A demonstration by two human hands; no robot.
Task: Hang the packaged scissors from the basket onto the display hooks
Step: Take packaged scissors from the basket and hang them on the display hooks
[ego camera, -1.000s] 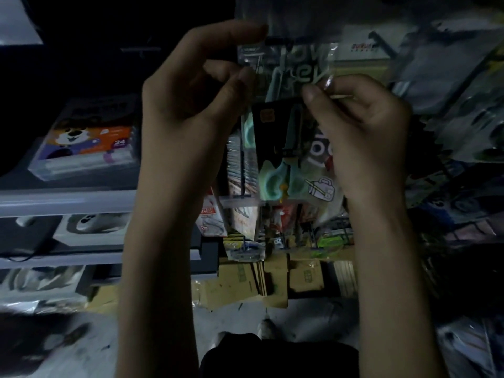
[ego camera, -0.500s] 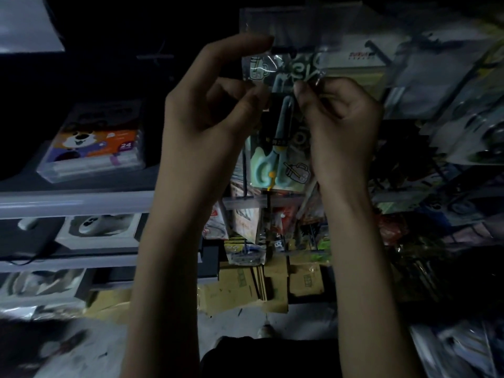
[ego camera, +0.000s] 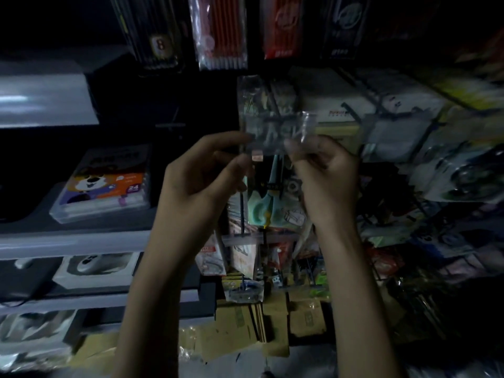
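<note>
A packaged pair of scissors (ego camera: 275, 192) with mint-green handles, in a clear wrapper, hangs upright between my hands in front of a dark wire display rack. My left hand (ego camera: 201, 173) pinches the wrapper's upper left edge between thumb and forefinger. My right hand (ego camera: 324, 173) grips its upper right edge. The clear top flap (ego camera: 278, 130) of the pack sits just above my fingertips, against another hanging pack (ego camera: 266, 95). The hook itself is too dark and blurred to make out. No basket is in view.
Pencil packs (ego camera: 221, 31) hang along the top. Grey shelves (ego camera: 73, 244) on the left hold a crayon box (ego camera: 106, 184) and white boxed items. More hanging packets (ego camera: 450, 170) crowd the right side. Brown envelopes (ego camera: 259, 320) are stacked low at the centre.
The view has tilted upward, revealing the pencil packs above. Both hands, with the scissors pack, now sit lower in the picture, and the pack's top flap has come up against the hanging pack.
</note>
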